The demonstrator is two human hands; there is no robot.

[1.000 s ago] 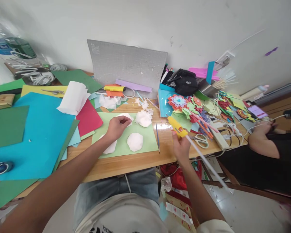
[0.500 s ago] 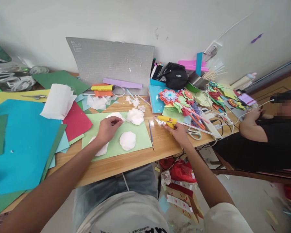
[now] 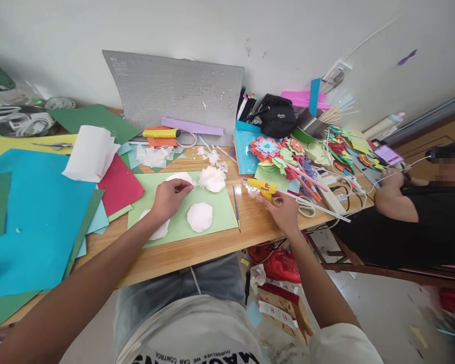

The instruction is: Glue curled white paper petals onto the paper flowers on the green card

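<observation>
My left hand [image 3: 171, 197] is over the light green sheet [image 3: 178, 231], thumb and fingers pinched together at the edge of a white paper puff [image 3: 179, 177]. What lies in the pinch, if anything, is too small to make out. Three more white puffs are on the sheet: a crumpled one [image 3: 212, 179], a round one [image 3: 199, 217], and one [image 3: 160, 231] partly behind my left wrist. My right hand [image 3: 284, 210] grips a yellow hot glue gun [image 3: 263, 186], its nozzle pointing left. A long clear glue stick [image 3: 318, 206] sticks out of its back.
A blue paintbrush [image 3: 236, 207] lies beside the sheet, and scissors [image 3: 306, 206] lie beyond my right hand. Paper flowers [image 3: 267, 147] and a power strip [image 3: 329, 192] are at the right. Coloured paper [image 3: 41, 217] covers the left. Another person [image 3: 420, 217] sits at the far right.
Both hands stay almost in place; the right hand with the glue gun shifts very slightly right. The view tilts a little.
</observation>
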